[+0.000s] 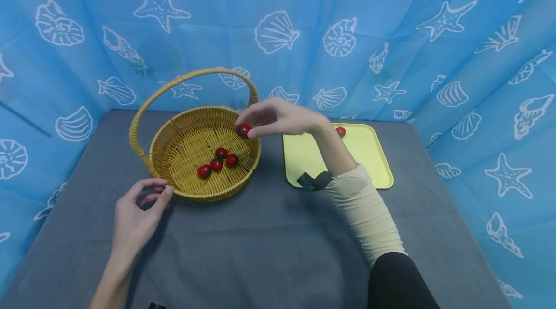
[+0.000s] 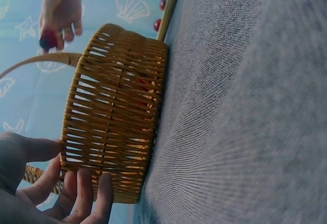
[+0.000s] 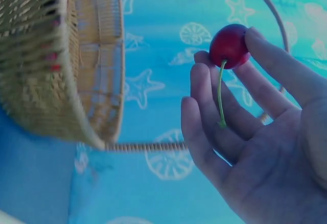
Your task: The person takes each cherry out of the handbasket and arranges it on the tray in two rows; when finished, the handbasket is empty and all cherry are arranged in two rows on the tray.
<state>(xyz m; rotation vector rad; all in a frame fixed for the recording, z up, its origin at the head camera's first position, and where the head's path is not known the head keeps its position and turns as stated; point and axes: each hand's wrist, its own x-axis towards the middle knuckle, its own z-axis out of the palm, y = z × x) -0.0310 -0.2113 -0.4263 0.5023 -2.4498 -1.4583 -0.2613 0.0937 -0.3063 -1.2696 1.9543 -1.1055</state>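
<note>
My right hand (image 1: 284, 118) pinches a dark red cherry (image 1: 243, 130) between thumb and fingers, at the right rim of the round wicker basket (image 1: 201, 196). In the right wrist view, a thin green stem hangs from the held cherry (image 3: 229, 45) toward the palm. My left hand (image 1: 141, 212) grips the basket's near-left rim, by the foot of the handle. The left wrist view has the left thumb and fingers on either side of that woven rim (image 2: 69, 127). Several red cherries (image 1: 216, 164) lie together on the basket floor.
A pale yellow tray (image 1: 369, 154) lies right of the basket, partly behind my right forearm. One cherry (image 1: 340, 132) shows on it there; the left wrist view shows more cherries (image 2: 157, 25) along it. The basket's tall handle (image 1: 191, 76) arches over. A blue shell-patterned curtain hangs behind the grey-covered table (image 1: 243, 256).
</note>
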